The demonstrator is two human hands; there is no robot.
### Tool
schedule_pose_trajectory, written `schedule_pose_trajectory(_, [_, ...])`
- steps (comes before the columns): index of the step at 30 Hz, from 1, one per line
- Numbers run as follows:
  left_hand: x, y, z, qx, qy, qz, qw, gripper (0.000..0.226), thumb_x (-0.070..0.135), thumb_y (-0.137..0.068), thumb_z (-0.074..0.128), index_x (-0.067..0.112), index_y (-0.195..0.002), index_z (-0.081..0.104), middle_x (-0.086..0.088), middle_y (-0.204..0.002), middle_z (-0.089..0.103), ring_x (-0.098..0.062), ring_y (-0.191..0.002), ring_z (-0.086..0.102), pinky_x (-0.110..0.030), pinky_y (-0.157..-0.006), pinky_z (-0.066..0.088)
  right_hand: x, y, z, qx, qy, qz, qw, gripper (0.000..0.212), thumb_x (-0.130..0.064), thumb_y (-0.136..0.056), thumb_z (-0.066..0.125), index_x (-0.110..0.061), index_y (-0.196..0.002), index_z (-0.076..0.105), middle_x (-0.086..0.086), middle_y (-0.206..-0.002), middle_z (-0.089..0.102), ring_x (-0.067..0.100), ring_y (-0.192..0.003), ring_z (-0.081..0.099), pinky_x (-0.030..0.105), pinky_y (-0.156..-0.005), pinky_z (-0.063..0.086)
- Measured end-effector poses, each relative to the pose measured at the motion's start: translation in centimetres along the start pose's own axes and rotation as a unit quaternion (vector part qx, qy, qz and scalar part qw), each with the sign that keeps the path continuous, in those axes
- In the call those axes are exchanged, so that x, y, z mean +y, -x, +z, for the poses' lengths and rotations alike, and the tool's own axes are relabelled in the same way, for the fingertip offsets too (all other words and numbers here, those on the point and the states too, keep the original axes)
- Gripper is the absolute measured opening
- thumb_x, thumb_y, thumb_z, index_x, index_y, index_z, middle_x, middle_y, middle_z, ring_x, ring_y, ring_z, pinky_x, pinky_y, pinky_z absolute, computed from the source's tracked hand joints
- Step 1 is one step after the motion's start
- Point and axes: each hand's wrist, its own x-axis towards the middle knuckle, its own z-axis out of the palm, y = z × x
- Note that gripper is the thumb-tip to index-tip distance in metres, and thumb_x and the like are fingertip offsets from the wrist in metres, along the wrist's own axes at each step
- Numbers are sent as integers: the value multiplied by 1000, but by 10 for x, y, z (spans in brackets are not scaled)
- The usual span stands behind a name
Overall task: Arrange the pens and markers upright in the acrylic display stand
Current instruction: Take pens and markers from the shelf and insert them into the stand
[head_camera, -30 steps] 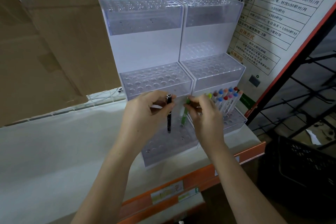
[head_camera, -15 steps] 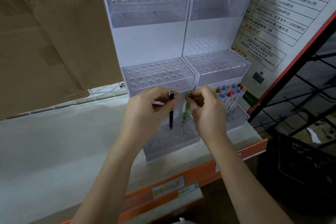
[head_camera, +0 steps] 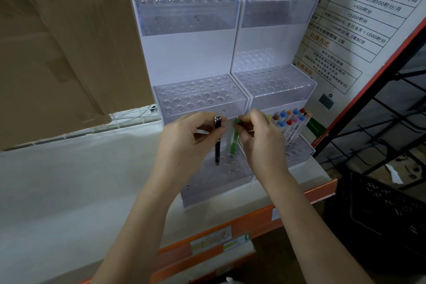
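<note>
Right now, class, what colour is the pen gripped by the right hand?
Green pen, head view, right hand.

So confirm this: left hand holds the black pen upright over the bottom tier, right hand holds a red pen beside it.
Not quite. In the head view the right hand holds a green pen, not a red one. The rest stands: the left hand holds the black pen upright over the bottom tier.

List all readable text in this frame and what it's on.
"积分值": heading on the white poster right of the acrylic stands.
"兑换方式": orange subheading, same poster.
"+500积分", "+1000积分": poster table rows.
Remaining poster lines: too small or blurred to read.
Shelf-edge labels and marker barrels: unreadable.
</note>
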Motion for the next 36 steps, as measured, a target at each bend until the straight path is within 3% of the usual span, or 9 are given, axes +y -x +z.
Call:
schedule_pose_trajectory(3, [-1,0,0,-3,-2,-2,1000,17,11,-82,70,26,-88,69,15,-83,66,9,-78,60,0,-62,39,3,-1,-3,6,-12,12,1000,11,-10,-85,67,-1,-87,60,10,-84,65,11,-68,50,-2,-61,35])
schedule_pose_trajectory(8, [-3,-1,1,4,-7,2,1000,14,10,-81,70,21,-91,72,13,-83,66,3,-80,61,1,-62,38,2,-1,-2,12,7,3,1000,12,-13,-85,67,-3,-85,60,9,-80,65,10,-64,48,4,-56,27])
schedule_pose_trajectory(11, [-3,-1,2,3,-9,3,1000,14,11,-81,70,21,-91,72,12,-83,67,3,-80,62,0,-62,38,1,-2,-4,3,19,-1,1000,13,-14,-85,68,-4,-85,58,7,-80,64,9,-65,47,3,-50,29])
schedule_pose_trajectory(20, [0,1,0,-3,-3,-2,1000,21,9,-82,69,30,-86,66,17,-83,65,14,-74,58,1,-61,38,5,-6,-10,-20,-22,28,999,13,-15,-88,64,-4,-87,58,4,-82,63,14,-70,54,9,-56,34])
schedule_pose_trajectory(26, [-2,0,1,3,-4,9,1000,21,8,-81,70,28,-86,67,17,-82,65,13,-74,59,0,-63,39,2,-4,-5,-6,19,-14,1000,12,-12,-86,67,-4,-84,58,8,-79,64,11,-67,48,20,-55,33])
schedule_pose_trajectory(31, [-4,-1,2,8,-2,15,1000,15,8,-81,70,21,-89,71,13,-81,67,4,-77,62,-1,-64,40,1,-4,-6,8,40,-42,998,13,-9,-83,69,-2,-81,58,9,-75,64,11,-63,48,11,-52,25])
schedule_pose_trajectory(34, [-5,-1,3,6,-3,14,1000,15,9,-81,70,21,-89,71,10,-83,67,2,-78,62,0,-64,39,1,-3,-7,5,27,-33,999,13,-8,-82,70,-3,-81,58,8,-75,64,9,-64,46,15,-54,29])
schedule_pose_trajectory(36, [-5,-1,3,6,0,11,1000,14,9,-81,70,19,-90,72,10,-83,67,2,-77,62,0,-64,39,1,-3,-9,-4,16,-16,1000,12,-9,-83,69,-4,-81,58,6,-77,64,10,-63,47,10,-53,28])
